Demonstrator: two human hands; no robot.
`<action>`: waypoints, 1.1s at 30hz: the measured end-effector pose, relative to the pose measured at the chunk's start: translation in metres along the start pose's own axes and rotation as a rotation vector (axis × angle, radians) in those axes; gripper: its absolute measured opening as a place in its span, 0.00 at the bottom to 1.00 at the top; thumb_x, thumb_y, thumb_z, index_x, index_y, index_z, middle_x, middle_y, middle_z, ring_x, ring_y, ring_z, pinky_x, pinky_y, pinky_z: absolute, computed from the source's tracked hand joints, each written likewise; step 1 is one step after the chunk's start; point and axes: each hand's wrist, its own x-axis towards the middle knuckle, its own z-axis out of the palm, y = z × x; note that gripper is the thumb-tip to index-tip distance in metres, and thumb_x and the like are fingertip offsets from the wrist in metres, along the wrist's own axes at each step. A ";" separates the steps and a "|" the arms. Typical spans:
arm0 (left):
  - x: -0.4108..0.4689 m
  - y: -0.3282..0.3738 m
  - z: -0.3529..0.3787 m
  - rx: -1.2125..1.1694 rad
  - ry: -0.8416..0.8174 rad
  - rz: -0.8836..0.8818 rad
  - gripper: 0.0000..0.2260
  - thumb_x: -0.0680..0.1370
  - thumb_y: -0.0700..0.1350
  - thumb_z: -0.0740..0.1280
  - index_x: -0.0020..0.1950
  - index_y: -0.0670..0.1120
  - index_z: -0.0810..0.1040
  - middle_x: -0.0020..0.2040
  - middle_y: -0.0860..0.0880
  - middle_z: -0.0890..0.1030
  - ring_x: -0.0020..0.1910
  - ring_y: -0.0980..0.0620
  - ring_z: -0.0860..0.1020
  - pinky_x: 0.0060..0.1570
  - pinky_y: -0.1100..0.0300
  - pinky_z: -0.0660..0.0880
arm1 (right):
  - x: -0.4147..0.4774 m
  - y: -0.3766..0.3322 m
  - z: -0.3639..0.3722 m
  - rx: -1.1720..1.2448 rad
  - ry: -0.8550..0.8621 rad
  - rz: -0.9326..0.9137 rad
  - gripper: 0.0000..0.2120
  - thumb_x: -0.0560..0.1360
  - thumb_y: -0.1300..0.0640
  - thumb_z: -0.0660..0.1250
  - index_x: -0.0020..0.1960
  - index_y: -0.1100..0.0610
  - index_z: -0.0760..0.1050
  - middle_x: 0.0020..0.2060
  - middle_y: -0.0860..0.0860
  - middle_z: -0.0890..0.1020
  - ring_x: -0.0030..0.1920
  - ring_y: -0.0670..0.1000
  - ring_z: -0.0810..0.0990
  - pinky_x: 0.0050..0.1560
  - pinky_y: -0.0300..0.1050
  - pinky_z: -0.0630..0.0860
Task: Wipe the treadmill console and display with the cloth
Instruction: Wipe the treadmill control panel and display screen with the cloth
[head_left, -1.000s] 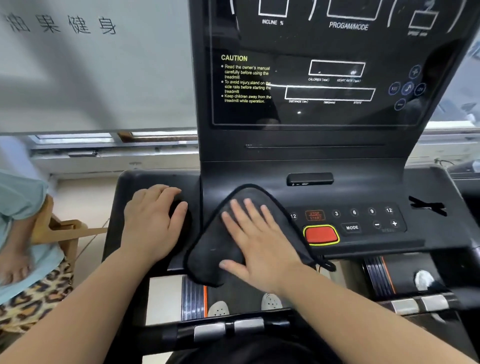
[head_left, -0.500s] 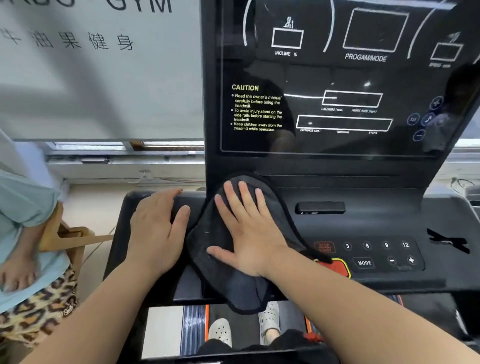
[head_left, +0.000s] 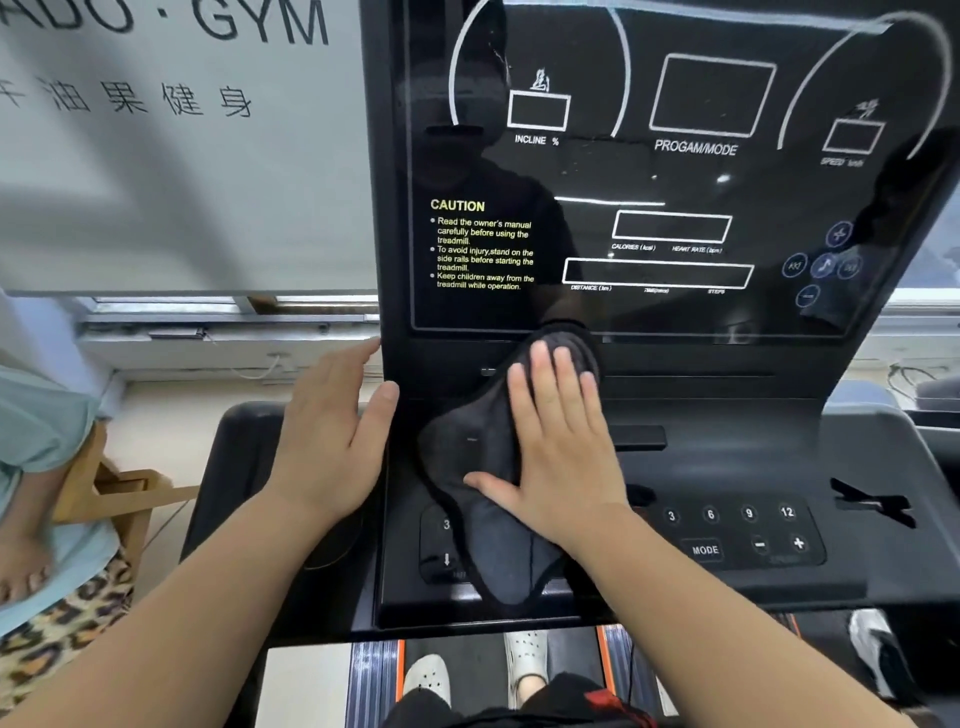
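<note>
A dark grey cloth (head_left: 483, 467) lies pressed against the black treadmill console (head_left: 727, 467), reaching from the button panel up to the lower edge of the glossy display (head_left: 649, 182). My right hand (head_left: 558, 447) lies flat on the cloth with fingers spread, fingertips just under the display. My left hand (head_left: 332, 441) rests open on the console's left side, fingers against the upright panel's edge. The cloth covers part of the left button group and the red stop button.
Number, MODE, minus and plus buttons (head_left: 737, 535) sit right of the cloth. A seated person (head_left: 36, 493) on a wooden chair is at the far left. A window ledge (head_left: 218, 332) runs behind. My shoes (head_left: 524, 660) stand on the belt below.
My right hand has slid the cloth upward from the button panel toward the display's lower edge. My left hand has shifted up along the console's left side. The camera has tilted up.
</note>
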 end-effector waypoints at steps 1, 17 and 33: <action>0.000 0.002 0.000 -0.022 -0.002 -0.003 0.26 0.80 0.57 0.53 0.75 0.48 0.69 0.68 0.50 0.75 0.69 0.50 0.70 0.70 0.52 0.64 | -0.004 0.006 0.000 0.002 0.000 0.023 0.57 0.73 0.23 0.57 0.82 0.59 0.37 0.82 0.60 0.39 0.82 0.62 0.38 0.81 0.62 0.43; 0.003 0.026 0.003 -0.040 0.087 -0.010 0.26 0.80 0.57 0.55 0.76 0.48 0.66 0.71 0.52 0.71 0.71 0.47 0.69 0.71 0.43 0.66 | 0.008 -0.019 -0.008 0.095 0.059 -0.117 0.46 0.77 0.31 0.63 0.84 0.54 0.52 0.84 0.50 0.49 0.83 0.54 0.47 0.82 0.58 0.42; 0.000 0.042 0.014 -0.081 0.077 -0.072 0.31 0.80 0.56 0.54 0.82 0.47 0.55 0.80 0.49 0.62 0.79 0.52 0.59 0.78 0.47 0.58 | -0.005 0.029 -0.004 0.132 0.048 0.202 0.50 0.77 0.25 0.49 0.83 0.60 0.42 0.83 0.57 0.41 0.83 0.62 0.40 0.81 0.64 0.43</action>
